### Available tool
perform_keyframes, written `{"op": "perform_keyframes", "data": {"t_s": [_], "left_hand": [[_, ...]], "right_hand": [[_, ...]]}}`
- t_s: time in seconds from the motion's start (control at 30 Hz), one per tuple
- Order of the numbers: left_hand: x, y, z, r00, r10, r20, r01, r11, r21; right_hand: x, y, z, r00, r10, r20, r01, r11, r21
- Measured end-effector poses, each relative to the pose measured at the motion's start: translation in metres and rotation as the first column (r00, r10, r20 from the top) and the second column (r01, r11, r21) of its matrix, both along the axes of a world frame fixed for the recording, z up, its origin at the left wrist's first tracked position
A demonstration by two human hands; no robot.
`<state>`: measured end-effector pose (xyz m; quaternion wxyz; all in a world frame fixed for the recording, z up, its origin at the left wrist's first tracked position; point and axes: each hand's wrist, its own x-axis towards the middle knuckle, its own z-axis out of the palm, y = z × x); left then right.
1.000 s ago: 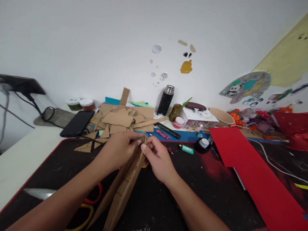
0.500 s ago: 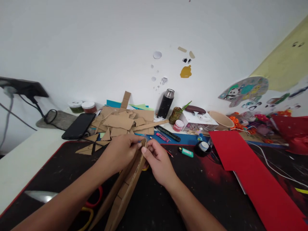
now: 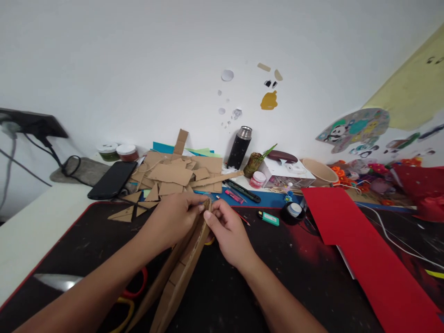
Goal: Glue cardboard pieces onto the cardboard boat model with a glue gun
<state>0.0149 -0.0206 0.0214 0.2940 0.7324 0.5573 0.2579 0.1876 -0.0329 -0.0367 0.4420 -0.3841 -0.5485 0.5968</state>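
Observation:
A long folded cardboard piece (image 3: 182, 273) runs from the bottom edge up to a narrow tip at the centre. My left hand (image 3: 175, 217) pinches that tip from the left, thumb and fingers pressed together. From the right, my right hand (image 3: 229, 226) grips the same tip, its thumb on the cardboard edge. Scissors with red and yellow handles (image 3: 130, 307) lie partly under my left forearm, their blade (image 3: 58, 281) showing at the left. Behind my hands is a pile of cardboard scraps (image 3: 171, 175).
Along the wall stand a black flask (image 3: 239, 148), small jars (image 3: 127, 152) and a white box (image 3: 287, 171). A phone (image 3: 113, 179) lies left. Red paper (image 3: 360, 249) covers the right side; a green lighter (image 3: 268, 218) and a cutter (image 3: 243, 190) lie between.
The view has shifted very slightly. Both hands keep their hold on the cardboard tip, with no clear movement.

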Motion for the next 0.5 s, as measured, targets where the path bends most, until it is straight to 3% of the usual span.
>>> {"op": "perform_keyframes", "data": {"t_s": [0.5], "left_hand": [[-0.0001, 0.0008, -0.0002, 1.0, -0.008, -0.023, 0.007, 1.0, -0.016]], "right_hand": [[-0.0002, -0.0001, -0.0004, 1.0, -0.004, 0.006, 0.004, 1.0, -0.006]]}}
